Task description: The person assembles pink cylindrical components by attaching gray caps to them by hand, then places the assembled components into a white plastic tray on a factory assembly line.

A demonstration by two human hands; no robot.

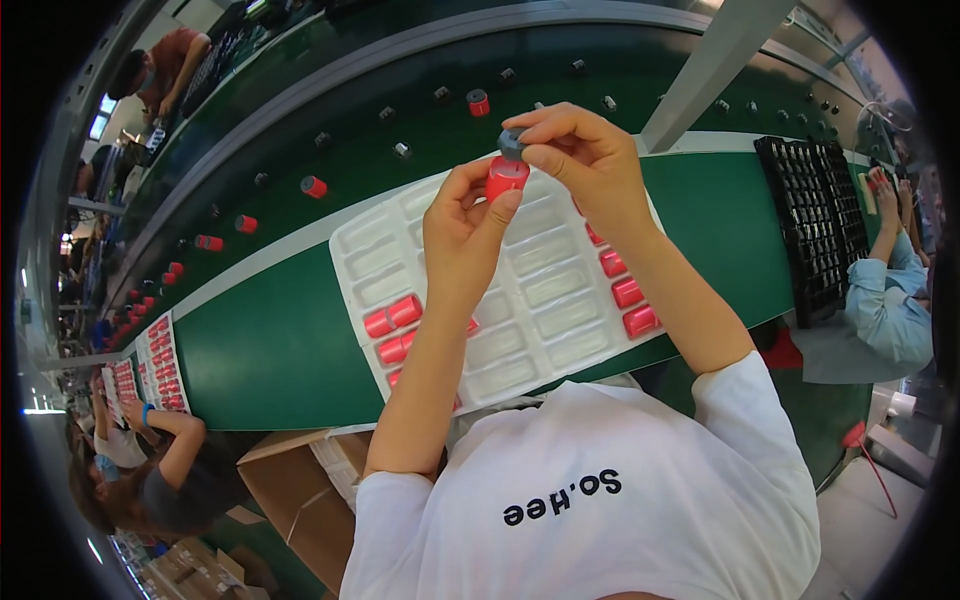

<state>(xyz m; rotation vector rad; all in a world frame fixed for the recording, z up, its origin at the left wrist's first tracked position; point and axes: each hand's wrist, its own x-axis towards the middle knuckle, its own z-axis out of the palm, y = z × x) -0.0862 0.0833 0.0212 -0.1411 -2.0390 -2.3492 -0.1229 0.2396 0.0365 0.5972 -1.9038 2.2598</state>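
Observation:
My left hand (464, 225) is closed around a small red cylinder (507, 180), its upper end pointing away from me. Between the thumb and fingers of my right hand (592, 165) is a dark grey round cap (513, 144), held right at that end; whether the two touch is hard to tell. Both hands are above the far part of a white plastic tray (545, 252) with oblong pockets. Red cylinders lie in its left pockets, such as one red cylinder (392, 315), and along its right side, including another red cylinder (640, 321). My left forearm hides some pockets.
Beyond the tray runs a green conveyor belt (350, 150) carrying dark-topped red cylinders (314, 187) and small metallic parts (402, 150). A metal post (705, 75) rises at the far right. Black gridded trays (815, 210) lie right; a cardboard box (300, 495) stands lower left. Co-workers sit both sides.

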